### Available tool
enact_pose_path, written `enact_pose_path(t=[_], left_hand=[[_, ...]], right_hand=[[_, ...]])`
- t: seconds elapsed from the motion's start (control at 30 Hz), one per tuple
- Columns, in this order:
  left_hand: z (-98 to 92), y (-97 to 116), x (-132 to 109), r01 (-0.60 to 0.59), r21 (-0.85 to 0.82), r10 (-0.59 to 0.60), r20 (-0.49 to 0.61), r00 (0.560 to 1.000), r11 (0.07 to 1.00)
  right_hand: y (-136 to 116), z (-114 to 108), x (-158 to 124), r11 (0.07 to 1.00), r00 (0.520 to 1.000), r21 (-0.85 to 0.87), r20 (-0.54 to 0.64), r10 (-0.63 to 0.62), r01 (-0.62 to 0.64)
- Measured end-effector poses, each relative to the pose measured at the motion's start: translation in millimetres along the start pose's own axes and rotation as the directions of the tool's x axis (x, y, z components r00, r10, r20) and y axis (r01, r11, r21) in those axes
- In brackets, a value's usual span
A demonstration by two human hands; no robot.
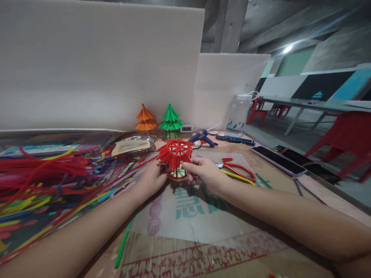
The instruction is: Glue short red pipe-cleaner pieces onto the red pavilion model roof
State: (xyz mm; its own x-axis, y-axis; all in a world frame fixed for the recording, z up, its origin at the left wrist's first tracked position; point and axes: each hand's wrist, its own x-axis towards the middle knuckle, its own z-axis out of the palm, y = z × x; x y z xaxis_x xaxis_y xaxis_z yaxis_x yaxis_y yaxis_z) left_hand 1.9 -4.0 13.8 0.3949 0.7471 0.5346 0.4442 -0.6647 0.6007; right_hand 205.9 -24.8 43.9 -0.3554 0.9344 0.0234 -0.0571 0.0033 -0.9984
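A small red pipe-cleaner pavilion (175, 153) with a spoked round roof stands on a pale round base (179, 175) in the middle of the table. My left hand (151, 178) grips it from the left, fingers curled against its side. My right hand (203, 172) pinches its right side, thumb and fingers pressed together at the roof's edge. Behind it stand a finished orange pavilion (145, 119) and a green pavilion (171, 121).
A heap of coloured pipe cleaners (43, 181) fills the left. Red-handled scissors (239, 170), a blue glue gun (203, 138), a metal dish (140, 139), a water bottle (238, 114) and two phones (275, 159) lie right and behind. Cardboard (197, 227) covers the table. White boards (98, 65) wall the back.
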Motion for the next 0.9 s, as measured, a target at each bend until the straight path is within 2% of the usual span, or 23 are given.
enact_pose_path(t=[0.2, 0.4, 0.6, 0.9], left_hand=[[1.4, -6, -1, 0.005, 0.019, -0.005, -0.009, 1.0, 1.0], [0.3, -1, 1, 0.03, 0.021, -0.03, 0.003, 1.0, 0.999], [-0.6, -3, -1, 0.023, 0.043, -0.023, -0.009, 1.0, 0.999], [1.8, -8, -2, 0.044, 0.039, -0.043, -0.023, 0.999, 0.998]], right_hand=[[-1, 3, -3, 1.0, 0.999, -0.008, -0.046, -0.021, 0.02], [2, -3, -1, 0.998, 0.999, -0.043, 0.015, -0.05, 0.05], [6, -13, 1, 0.995, 0.994, 0.065, 0.082, -0.077, 0.072], [9, -9, 0, 0.992, 0.987, 0.104, 0.137, -0.089, 0.075]])
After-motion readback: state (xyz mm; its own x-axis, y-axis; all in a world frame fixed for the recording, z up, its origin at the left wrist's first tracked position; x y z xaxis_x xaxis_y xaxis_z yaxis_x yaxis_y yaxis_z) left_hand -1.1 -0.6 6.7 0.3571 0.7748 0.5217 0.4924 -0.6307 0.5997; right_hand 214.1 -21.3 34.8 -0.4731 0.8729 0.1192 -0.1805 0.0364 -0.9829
